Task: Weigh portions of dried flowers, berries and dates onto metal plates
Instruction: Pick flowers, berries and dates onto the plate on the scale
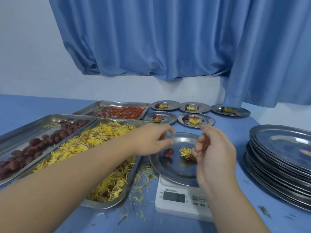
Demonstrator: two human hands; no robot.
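A metal plate (178, 167) rests on a white digital scale (176, 199). On it lie one dark red date (168, 152) and one yellow dried flower (186, 153). My left hand (151, 140) reaches across the flower tray and pinches the plate's far left rim. Curled fingers of my right hand (215, 148) hover just right of the flower; they are blurred, so I cannot tell whether they hold anything. Left of the scale stand trays of dried flowers (94, 140), dates (42, 145) and red berries (121, 111).
Several filled small plates (196, 120) sit in two rows behind the scale. A tall stack of empty metal plates (282, 158) stands at the right. Loose petals (143, 179) litter the blue table between tray and scale. A blue curtain (168, 39) hangs behind.
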